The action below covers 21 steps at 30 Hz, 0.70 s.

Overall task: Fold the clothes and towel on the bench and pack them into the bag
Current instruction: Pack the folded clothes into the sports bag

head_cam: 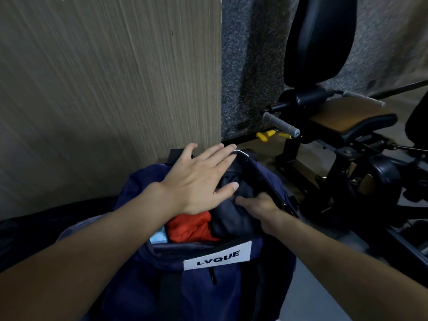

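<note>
Open navy bag holding a light blue cloth, orange garment and dark grey garment. Left hand: fingers released, spread flat above the orange garment. Right hand: fingers buried against the grey garment; grasp cannot be told.

- Bag: mouth open upward, packed close to the rim with an orange garment, a dark garment and a pale blue cloth at the near left edge.
- Left hand: spread flat across the far half of the mouth.
- Right hand: sunk between the dark garment and the bag's right wall, fingers hidden.
- Wooden panel: closes off the far left side, just beside the bag.
- Exercise machine: stands to the right, its grey handle pointing toward the panel; a strip of floor separates it from the bag.
</note>
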### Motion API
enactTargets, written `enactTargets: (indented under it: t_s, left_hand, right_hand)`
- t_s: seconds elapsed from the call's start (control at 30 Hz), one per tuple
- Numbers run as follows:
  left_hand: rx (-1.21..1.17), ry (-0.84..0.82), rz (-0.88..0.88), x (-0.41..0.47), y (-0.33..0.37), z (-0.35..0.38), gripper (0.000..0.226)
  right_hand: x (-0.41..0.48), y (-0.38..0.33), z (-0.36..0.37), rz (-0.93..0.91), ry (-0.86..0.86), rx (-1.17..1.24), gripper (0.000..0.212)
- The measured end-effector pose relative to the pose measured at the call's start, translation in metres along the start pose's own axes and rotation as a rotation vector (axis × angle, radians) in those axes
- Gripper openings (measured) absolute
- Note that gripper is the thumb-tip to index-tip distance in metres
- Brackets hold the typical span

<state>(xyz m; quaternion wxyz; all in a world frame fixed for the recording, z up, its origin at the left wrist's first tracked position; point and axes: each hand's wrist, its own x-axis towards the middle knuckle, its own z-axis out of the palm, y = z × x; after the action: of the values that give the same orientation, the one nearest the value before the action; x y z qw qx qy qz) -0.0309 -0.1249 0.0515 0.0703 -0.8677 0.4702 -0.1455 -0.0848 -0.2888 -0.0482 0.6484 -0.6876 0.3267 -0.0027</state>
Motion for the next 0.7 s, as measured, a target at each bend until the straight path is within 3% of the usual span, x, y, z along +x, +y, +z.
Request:
enactTargets:
  t_s: [0.17,0.37,0.5,0.7]
  left_hand:
    - [-0.005,0.013,-0.006,0.0,0.0,0.001,0.075]
    - [-0.021,0.015,-0.013,0.002,0.002,0.001,0.076]
    - [-0.018,0.023,-0.013,0.002,0.001,0.001,0.076]
    - [-0.017,0.047,-0.007,0.0,0.0,0.001,0.074]
  right_hand:
    - [-0.004,0.004,0.006,-0.237,0.068,-0.17,0.087]
    - [-0.018,0.009,0.01,-0.396,0.112,-0.485,0.095]
    - [-0.019,0.01,0.011,-0.42,0.059,-0.687,0.087]
    - [-0.01,0.009,0.01,-0.385,0.138,-0.71,0.081]
